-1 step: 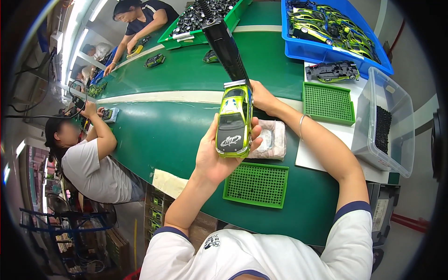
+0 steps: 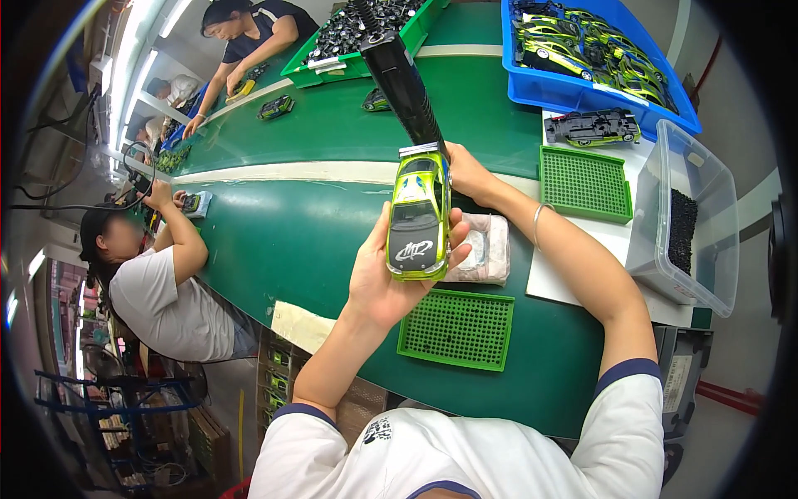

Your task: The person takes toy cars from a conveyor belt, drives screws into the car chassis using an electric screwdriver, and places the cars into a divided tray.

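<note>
My left hand [image 2: 378, 279] holds a lime-green toy car [image 2: 418, 218] with a dark windscreen from below, roof up, above the green table [image 2: 307, 241]. My right hand [image 2: 470, 173] is closed at the car's far end, around the lower end of a black cylindrical tool [image 2: 403, 79] that slants up toward the camera. The car hides the fingers of that hand. Under the car lie a clear plastic bag [image 2: 490, 249] and a green perforated tray [image 2: 455, 328].
A second green tray [image 2: 586, 183], a black car chassis [image 2: 594, 126] and a clear bin of black parts [image 2: 690, 216] are on the right. A blue crate of green cars [image 2: 582, 50] and a green crate [image 2: 357, 41] are farther back. Co-workers sit left [image 2: 158, 287] and far left [image 2: 249, 33].
</note>
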